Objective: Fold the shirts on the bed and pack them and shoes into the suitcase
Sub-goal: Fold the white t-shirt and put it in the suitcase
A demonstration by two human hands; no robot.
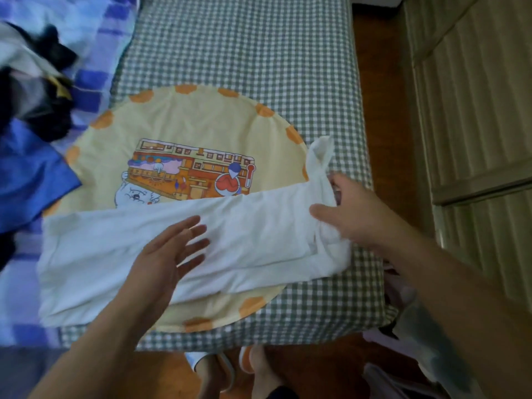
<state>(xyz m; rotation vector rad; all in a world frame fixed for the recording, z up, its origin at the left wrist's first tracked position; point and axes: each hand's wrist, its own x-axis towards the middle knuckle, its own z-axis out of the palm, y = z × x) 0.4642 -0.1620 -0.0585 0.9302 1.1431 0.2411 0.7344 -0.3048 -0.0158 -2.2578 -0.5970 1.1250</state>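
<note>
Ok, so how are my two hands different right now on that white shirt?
The left hand is open and flat, fingers spread, over the middle of the white shirt; whether it presses down is unclear. The right hand is at the shirt's bunched end near the bed's edge, fingers curled into the cloth in a grip. The left hand holds nothing; the right hand holds fabric. Both are bare and reach over the same shirt.

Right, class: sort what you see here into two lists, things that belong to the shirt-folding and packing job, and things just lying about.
Belongs to the job:
white shirt, partly folded
left hand, open over it
right hand, at its strap end
pile of clothes, possibly next to fold

Just lying about:
round yellow cushion
checked bed cover
slippers on the person's feet
</note>
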